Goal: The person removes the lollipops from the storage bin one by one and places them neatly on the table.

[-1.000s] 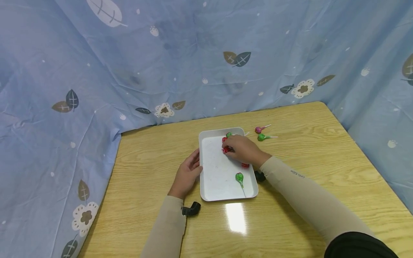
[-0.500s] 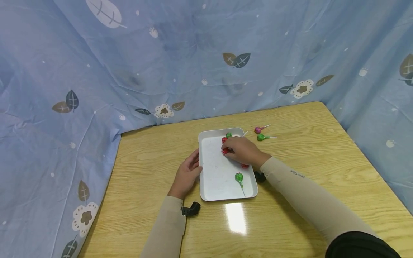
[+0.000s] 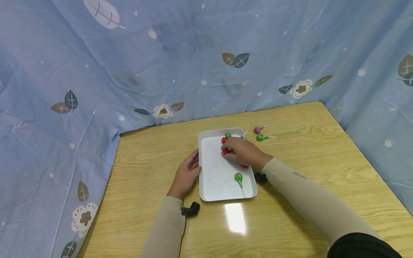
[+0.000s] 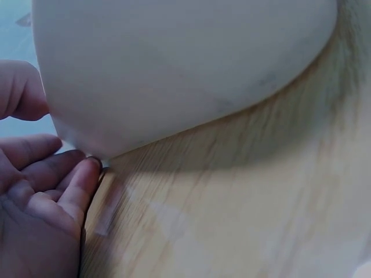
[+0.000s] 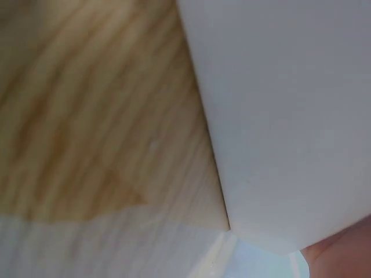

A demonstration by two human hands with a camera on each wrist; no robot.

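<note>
A white rectangular tray (image 3: 213, 179) with a low rim lies on the wooden table. My right hand (image 3: 243, 150) is over its right half, pinching a red-wrapped lollipop (image 3: 224, 152) between thumb and fingers. Another red lollipop (image 3: 224, 140) and a green lollipop (image 3: 228, 135) show just beyond my fingers. Partly covered by the same hand is a red lollipop (image 3: 244, 166) near the right wall. Lower down lies a green lollipop (image 3: 238, 178), stick towards me. My left hand (image 3: 187, 173) rests along the tray's left side, its thumb and loosely bent fingers touching the outer wall.
Right of the tray, a pink-purple lollipop (image 3: 257, 129) and a green lollipop (image 3: 260, 137) lie on the table (image 3: 155, 161). A white stick (image 3: 245, 133) crosses the tray's far right rim. A blue patterned cloth (image 3: 193, 61) hangs behind the table.
My right hand and the red lollipop in it have shifted very slightly towards me. The left hand and the tray stay in place.
</note>
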